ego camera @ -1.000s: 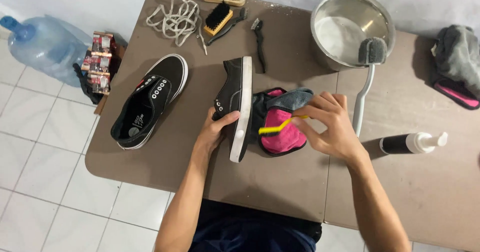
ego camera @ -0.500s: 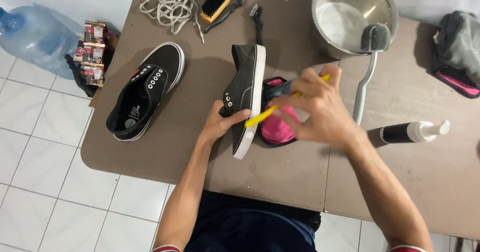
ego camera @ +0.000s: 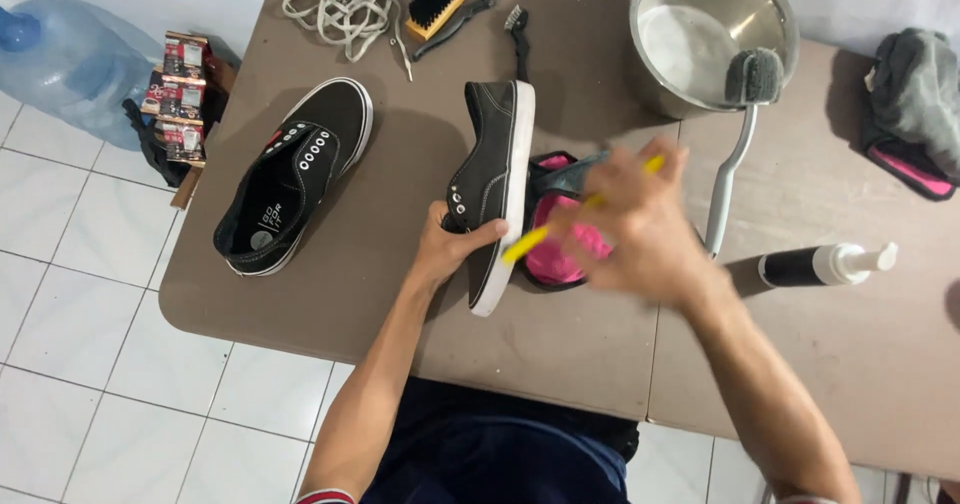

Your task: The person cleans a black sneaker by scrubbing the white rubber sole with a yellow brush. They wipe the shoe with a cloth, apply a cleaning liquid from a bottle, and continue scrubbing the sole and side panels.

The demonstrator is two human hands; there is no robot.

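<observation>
The shoe [ego camera: 492, 189], black canvas with a white rubber sole, stands tipped on its side near the middle of the tabletop [ego camera: 400, 284], sole edge facing right. The left hand [ego camera: 450, 247] props it up from the heel end, fingers clamped around the canvas upper. The right hand [ego camera: 640, 226], blurred, has its fingers closed on a thin yellow brush [ego camera: 530, 242] whose end meets the white sole edge. I judge the scrubbing of the sole to be under way: that edge looks fairly clean along its length, though blur hides the part under the brush. Its laces are out, eyelets bare.

Just behind the shoe lies a pink and grey cloth [ego camera: 560, 239], soft and crumpled. The second shoe [ego camera: 290, 189] lies flat to the left, also unlaced, its turn seemingly still to come. The white laces [ego camera: 340, 4] sit coiled at the far edge beside a wood-backed bristle brush [ego camera: 435, 6] and a slim dark brush [ego camera: 518, 34]. To the right stands a shiny steel bowl [ego camera: 715, 34] with a grey long-handled brush [ego camera: 745, 114] leaning on its rim, and a black and white pump bottle [ego camera: 825, 264] lies on its side. A grey cloth [ego camera: 915, 94] sits at the far right.
</observation>
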